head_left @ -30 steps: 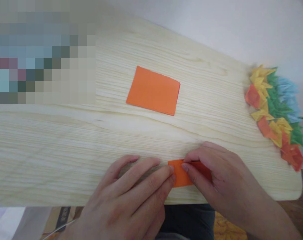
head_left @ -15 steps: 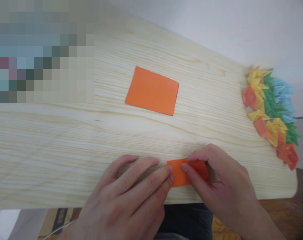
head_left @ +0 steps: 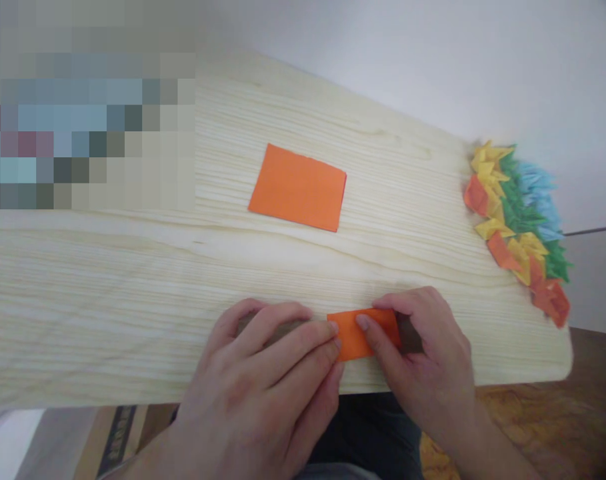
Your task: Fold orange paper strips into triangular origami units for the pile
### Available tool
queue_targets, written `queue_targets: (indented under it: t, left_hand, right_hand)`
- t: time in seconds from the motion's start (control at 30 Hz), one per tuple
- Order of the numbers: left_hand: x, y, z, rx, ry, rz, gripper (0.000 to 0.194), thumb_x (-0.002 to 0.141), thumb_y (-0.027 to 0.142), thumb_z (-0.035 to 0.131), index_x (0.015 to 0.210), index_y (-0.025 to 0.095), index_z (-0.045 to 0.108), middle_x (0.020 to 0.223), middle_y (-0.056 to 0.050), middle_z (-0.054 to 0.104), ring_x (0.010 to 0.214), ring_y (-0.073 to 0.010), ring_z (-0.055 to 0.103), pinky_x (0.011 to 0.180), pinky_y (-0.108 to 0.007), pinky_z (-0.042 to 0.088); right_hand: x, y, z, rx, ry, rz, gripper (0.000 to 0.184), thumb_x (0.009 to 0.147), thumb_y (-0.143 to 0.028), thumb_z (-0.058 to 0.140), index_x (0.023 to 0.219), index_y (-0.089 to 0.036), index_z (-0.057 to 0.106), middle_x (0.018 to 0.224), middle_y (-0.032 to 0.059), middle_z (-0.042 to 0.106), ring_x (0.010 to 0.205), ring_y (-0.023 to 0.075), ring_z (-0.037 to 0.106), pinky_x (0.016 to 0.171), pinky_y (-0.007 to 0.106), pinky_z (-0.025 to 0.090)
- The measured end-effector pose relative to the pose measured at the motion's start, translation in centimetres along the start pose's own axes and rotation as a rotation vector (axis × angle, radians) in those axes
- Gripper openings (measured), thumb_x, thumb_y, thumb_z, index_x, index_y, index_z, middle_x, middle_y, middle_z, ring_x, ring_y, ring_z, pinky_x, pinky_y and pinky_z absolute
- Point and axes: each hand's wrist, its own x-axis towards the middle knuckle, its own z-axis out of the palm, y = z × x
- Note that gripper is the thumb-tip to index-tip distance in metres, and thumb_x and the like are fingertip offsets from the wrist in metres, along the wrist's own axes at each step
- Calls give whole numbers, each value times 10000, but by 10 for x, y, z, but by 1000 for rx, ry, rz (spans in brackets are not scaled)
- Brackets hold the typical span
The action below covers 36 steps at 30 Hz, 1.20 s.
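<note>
A small folded strip of orange paper (head_left: 350, 333) lies near the table's front edge, between my two hands. My left hand (head_left: 267, 380) holds its left end down with the fingertips, the fingers bent over the tabletop. At the right part of the strip, my right hand (head_left: 427, 360) grips it, thumb on top and index finger at the far edge. The strip's right end shows darker orange beside the thumb. Farther back lies a flat orange sheet of paper (head_left: 297, 190), or a thin stack, apart from both hands.
Along the table's right end stands a cluster of folded paper pieces (head_left: 513, 207) in yellow, orange, green and blue. A white wall (head_left: 433, 60) borders the wooden table (head_left: 133, 287) at the back. A cardboard box (head_left: 117, 433) is below the front edge; the upper left is blurred out.
My right index finger has shifted from over the paper to its far edge, and the right hand has opened out a little, uncovering the strip's right end. The left hand still presses the left end.
</note>
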Motion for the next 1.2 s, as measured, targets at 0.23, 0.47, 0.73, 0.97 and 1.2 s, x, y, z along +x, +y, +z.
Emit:
queue_targets:
  t: [0.23,0.47,0.73,0.97,1.2]
  left_hand:
    - [5,5,8,64,29,-74,116,922,209,718,905,310,771,969,73,800,968,-238,631,921,-471,456]
    - [3,4,9,119,42,-34,101,957,264,687,915,299,772,1008,59,806,1000,-238,635,988,-485,436]
    - [2,3,12,163,81,28,94,940,253,697,887,265,773,1019,12,809,994,-248,623,988,-484,421]
    - [0,3,12,208,57,65,106,958,262,671,920,266,770,1057,-13,804,1017,-260,636,999,-494,406]
    - [-15,11,14,264,75,145,130,963,220,658,969,271,777,1042,-20,799,1045,-249,653,1046,-490,381]
  right_hand:
    - [-2,3,4,-4,65,3,176,918,-240,754,1048,-216,638,975,48,685,936,242,614,833,428,498]
    - [-17,-10,15,-59,253,26,371,899,-287,763,1229,-212,611,1260,132,646,1215,326,578,1056,554,461]
    - [-47,-4,21,-101,293,82,494,951,-343,703,1396,-219,529,1434,173,582,1387,368,487,1163,622,353]
    - [-58,19,14,-134,301,120,431,976,-365,667,1376,-232,576,1412,142,618,1388,354,484,1167,602,333]
    - [-54,17,15,-111,357,78,341,967,-309,659,1301,-241,639,1345,112,654,1332,339,509,1140,567,355]
